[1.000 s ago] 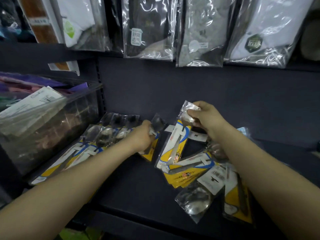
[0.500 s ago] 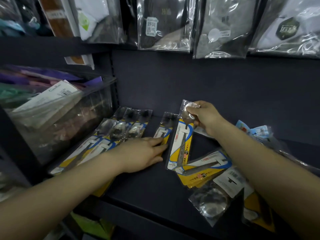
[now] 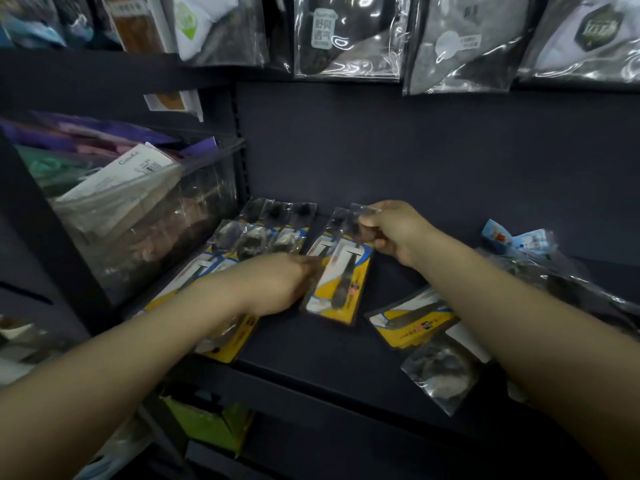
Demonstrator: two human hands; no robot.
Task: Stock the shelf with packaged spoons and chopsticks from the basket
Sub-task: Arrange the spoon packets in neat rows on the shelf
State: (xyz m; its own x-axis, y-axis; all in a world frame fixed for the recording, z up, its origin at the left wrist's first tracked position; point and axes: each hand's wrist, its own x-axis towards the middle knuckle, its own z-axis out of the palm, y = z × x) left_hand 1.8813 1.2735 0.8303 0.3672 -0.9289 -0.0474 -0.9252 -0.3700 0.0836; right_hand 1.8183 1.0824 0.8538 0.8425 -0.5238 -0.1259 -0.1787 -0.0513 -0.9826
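The right hand (image 3: 391,233) is pinching the top edge of a packaged spoon (image 3: 341,282) between curled fingers and thumb, apparently aligning it beside the row of spoon packs (image 3: 256,237) lying flat on the shelf (image 3: 311,344). The left hand (image 3: 277,285) is resting near the pack's left edge, probably steadying it; motion blur is obscuring whether its fingers are straight or curled. The basket is not appearing in view, and the loose packs (image 3: 415,323) at right are partly hidden behind the right forearm.
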